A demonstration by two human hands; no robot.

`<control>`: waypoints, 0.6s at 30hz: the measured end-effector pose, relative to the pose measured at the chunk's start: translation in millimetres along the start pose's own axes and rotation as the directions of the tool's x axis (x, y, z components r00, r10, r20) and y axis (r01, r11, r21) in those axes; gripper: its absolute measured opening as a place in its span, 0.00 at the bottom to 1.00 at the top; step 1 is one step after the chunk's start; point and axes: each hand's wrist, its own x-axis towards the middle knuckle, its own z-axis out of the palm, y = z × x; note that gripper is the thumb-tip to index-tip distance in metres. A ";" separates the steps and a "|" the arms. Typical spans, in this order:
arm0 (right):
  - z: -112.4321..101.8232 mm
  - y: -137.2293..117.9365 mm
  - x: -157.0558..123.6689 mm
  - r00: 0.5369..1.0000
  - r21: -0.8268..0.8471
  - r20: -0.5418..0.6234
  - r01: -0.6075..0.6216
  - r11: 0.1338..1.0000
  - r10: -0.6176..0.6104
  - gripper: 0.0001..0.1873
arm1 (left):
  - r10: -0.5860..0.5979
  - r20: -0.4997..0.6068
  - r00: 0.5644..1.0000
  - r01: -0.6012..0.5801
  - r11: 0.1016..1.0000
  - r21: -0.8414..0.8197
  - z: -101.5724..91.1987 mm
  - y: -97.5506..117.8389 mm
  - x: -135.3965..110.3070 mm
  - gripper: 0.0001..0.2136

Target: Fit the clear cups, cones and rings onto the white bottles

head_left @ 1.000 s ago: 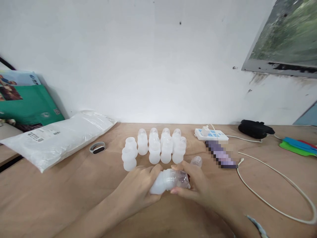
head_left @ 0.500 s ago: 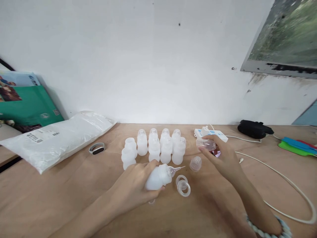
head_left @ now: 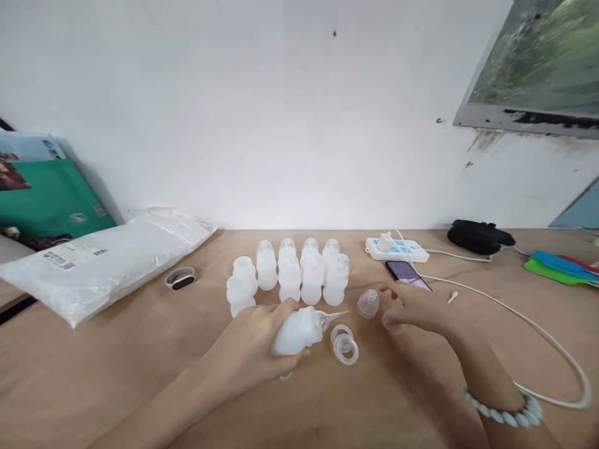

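One held bottle [head_left: 294, 333], two overlapping rings [head_left: 345, 338]

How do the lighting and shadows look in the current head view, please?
Head view: fairly even light on the white wall; a soft, darker shadow on the table below the right hand; the standing bottles look pale, with little surface detail; small glints on the clear cap left of that hand.

Ahead of the left grip [head_left: 262, 337], grouped bottles [head_left: 290, 284] block the way. Rightward, its held bottle [head_left: 296, 332], loose rings [head_left: 345, 337] and a clear cap [head_left: 368, 304] crowd the passage to the right grip [head_left: 414, 305]; a phone [head_left: 400, 270] lies just beyond that one. Nearer than both, open worktop [head_left: 346, 405] leaves room.
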 end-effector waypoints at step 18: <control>-13.9 -13.8 -5.1 0.998 0.099 -0.060 -0.011 0.995 0.017 0.15 | 0.016 0.016 1.000 -0.016 0.999 -0.033 2.5 -0.3 2.3 0.17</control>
